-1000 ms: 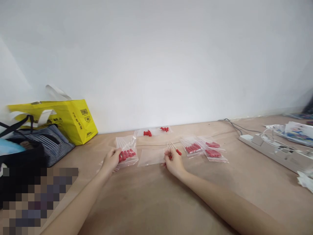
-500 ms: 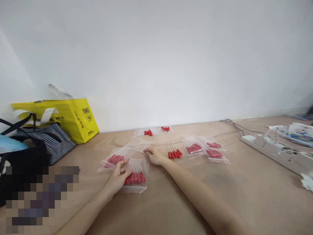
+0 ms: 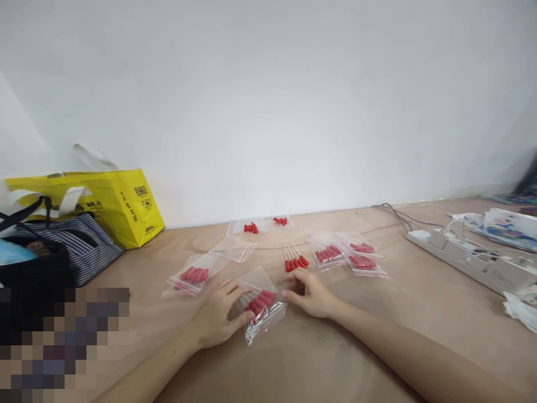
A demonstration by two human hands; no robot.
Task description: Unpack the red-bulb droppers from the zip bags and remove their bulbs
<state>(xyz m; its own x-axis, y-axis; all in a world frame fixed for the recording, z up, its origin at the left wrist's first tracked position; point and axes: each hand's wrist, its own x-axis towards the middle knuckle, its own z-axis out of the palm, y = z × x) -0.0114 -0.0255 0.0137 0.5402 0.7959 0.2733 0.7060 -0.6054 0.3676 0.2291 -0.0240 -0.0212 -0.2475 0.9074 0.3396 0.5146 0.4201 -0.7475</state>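
In the head view, a clear zip bag lies on the worktop between the two hands, holding a cluster of red-handled pieces with thin pale shafts. The left hand has its thumb and fingers over the bag's left side, touching it; I can't tell whether they pinch it. The right hand is loosely curled, thumb and forefinger apart, just beside the bag's right edge.

Left of the bag, overlapping filled bags show more red handles through the plastic, and a flat transparent bag reaches from them towards the middle. Toward the worktop's far edge, beside the wall, lie small red pieces on clear plastic. Filled bags also lie right of the middle, some overlapping.

A loose row of red-handled pieces lies just beyond the right hand, in front of its knuckles. A yellow bag, a striped bag and a dark bag crowd the far left; a power strip with cables lies to the right, near printed packets.
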